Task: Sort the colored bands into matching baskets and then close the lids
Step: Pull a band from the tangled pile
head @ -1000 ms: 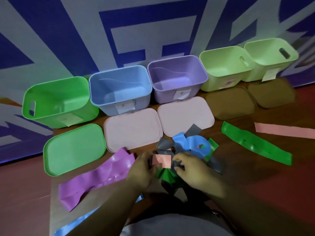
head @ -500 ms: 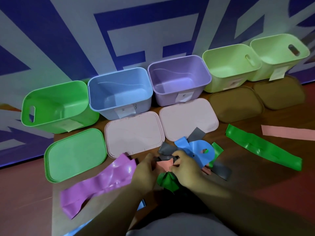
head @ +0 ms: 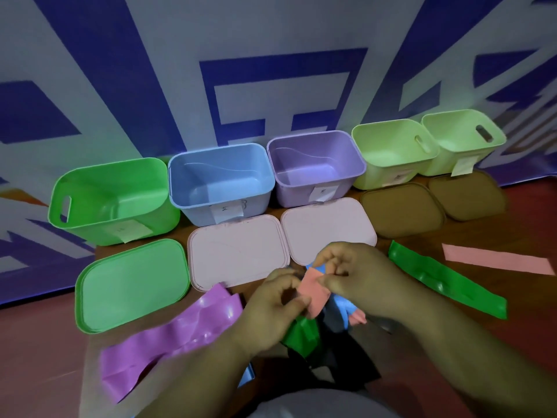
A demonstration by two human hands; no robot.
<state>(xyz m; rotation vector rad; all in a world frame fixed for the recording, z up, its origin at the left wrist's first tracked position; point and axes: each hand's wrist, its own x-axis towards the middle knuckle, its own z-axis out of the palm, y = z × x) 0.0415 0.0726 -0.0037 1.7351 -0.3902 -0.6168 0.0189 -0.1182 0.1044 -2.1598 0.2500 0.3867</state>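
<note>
Colored bands are mostly unsorted. A salmon-pink flat elastic band (head: 315, 292) is held between both hands, above a tangle of green, blue and dark grey bands (head: 337, 318) at the near middle of the table. The left hand (head: 271, 309) grips its near edge with curled fingers and thumb, and the right hand (head: 358, 276) pinches its far corner. A wide glossy purple band (head: 180, 333) lies loose at the left. A long green band (head: 446, 279) and a pink strip (head: 497, 262) lie at the right.

Along the back stand five open plastic baskets: a bright green basket (head: 111, 203), a blue basket (head: 223, 182), a purple basket (head: 316, 167) and two pale green baskets (head: 391, 152). None shows anything inside. The flat lids (head: 129, 285) lie in front of them, none fitted. Sorting looks barely begun, and every lid is left to close.

The surface is a brown wooden table (head: 428, 241). Behind it hangs a grey banner (head: 271, 70) with large blue shapes.
</note>
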